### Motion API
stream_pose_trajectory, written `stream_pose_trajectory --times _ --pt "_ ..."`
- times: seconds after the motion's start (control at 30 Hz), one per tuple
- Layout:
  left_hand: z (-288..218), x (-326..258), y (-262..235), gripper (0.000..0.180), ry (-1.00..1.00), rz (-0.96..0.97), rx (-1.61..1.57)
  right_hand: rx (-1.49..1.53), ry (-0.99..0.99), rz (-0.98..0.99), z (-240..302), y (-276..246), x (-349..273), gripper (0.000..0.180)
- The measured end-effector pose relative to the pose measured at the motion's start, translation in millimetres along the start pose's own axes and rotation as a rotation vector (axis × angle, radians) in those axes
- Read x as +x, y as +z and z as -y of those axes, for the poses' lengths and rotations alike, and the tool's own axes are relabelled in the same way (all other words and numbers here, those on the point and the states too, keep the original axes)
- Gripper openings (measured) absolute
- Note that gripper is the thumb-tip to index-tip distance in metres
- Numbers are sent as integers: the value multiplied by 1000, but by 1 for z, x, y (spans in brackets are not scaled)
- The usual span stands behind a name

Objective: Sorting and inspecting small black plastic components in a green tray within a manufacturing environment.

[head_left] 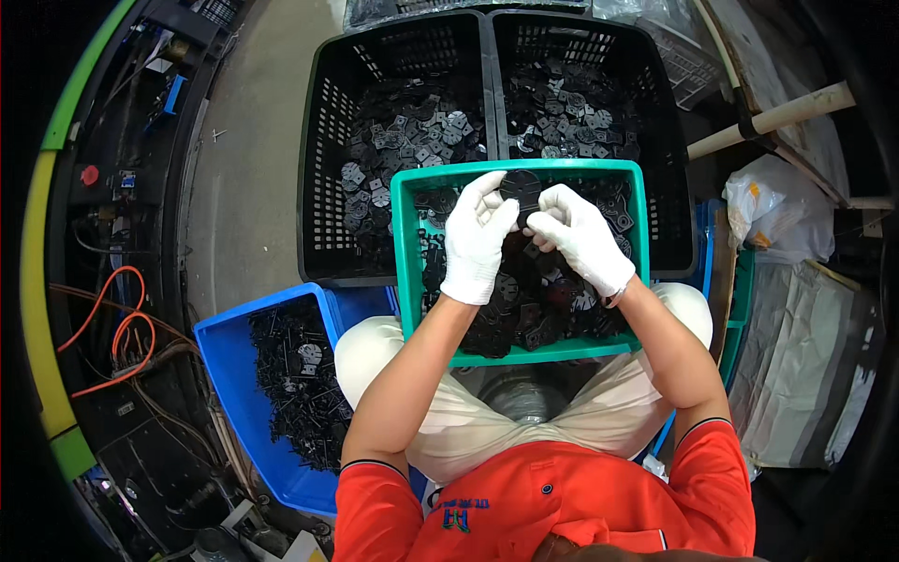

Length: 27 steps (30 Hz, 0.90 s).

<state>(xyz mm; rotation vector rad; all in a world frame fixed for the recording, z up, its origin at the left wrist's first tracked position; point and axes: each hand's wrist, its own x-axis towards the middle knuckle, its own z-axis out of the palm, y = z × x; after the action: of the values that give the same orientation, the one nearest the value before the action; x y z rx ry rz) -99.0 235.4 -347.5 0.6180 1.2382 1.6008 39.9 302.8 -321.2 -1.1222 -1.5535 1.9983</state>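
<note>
Both my hands wear white gloves and are raised over a green bin (408, 272) on my lap. Between them is a round black plastic part (521, 190) with small holes or slots. My left hand (479, 234) pinches its left edge between thumb and fingers. My right hand (581, 234) grips the lower right edge, its fingers curled. Below, the green bin holds many loose black parts (510, 323), some flat and round. Parts of that heap are hidden behind my hands.
Two black crates (323, 169) stand beyond the green bin, holding flat black parts. At my left is a blue bin (229, 342) with thin black pieces. Machinery with an orange hose (122, 323) lines the left side; a plastic bag (782, 211) and a pole (777, 117) are at right.
</note>
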Motion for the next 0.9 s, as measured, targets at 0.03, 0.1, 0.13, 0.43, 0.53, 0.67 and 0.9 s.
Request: stream_pose_trajectory --times 0.03,0.1,0.13,0.43,0.53,0.67,0.9 --pt "1 0 0 39 7 -4 -20 -3 -2 4 0 1 0 17" --pt "2 1 1 39 2 -13 -32 -50 -51 -51 -2 3 0 19" --pt "2 1 1 39 -6 -20 -43 -52 -52 -49 -2 3 0 19" --pt "4 3 -1 39 -25 14 -129 -42 -47 -23 3 5 -1 19" --pt "3 2 -1 39 -10 8 -86 -48 -49 -25 3 4 -1 19" --pt "0 0 2 38 -6 2 -103 -56 -49 -25 -1 3 0 19" --pt "-5 -2 4 37 -11 -44 -64 -53 -18 -20 0 4 1 20"
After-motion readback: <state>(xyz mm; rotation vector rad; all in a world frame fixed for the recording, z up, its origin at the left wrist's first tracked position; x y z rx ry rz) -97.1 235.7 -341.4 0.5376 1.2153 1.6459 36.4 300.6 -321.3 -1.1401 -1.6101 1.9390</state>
